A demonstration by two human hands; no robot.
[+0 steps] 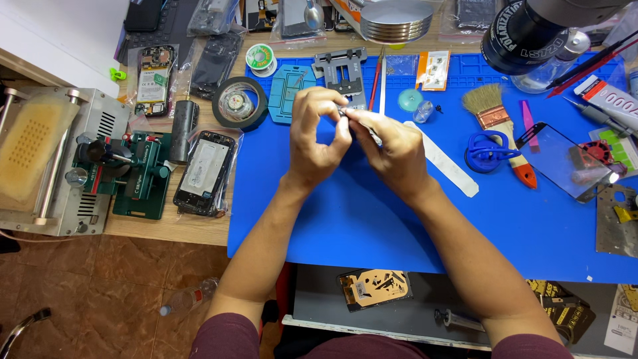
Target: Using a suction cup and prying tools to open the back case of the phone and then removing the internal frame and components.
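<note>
Both my hands meet above the blue work mat [345, 213], near its far edge. My left hand [318, 136] pinches a small part between thumb and fingers; the part is too small to make out. My right hand [389, 149] holds a thin metal tool, probably tweezers [372, 135], with its tip at the same part. Just beyond my fingers lies a grey metal holding fixture [342, 70], with a teal plastic frame [290, 90] next to it.
A brush [495, 119], a blue suction cup [488, 151], a white strip [446, 163] and a glass panel [561, 159] lie right of my hands. To the left are a tape roll [239, 103], bagged phones [205, 173], a green jig [139, 176] and a grey machine [50, 159]. A microscope lens [525, 30] hangs top right.
</note>
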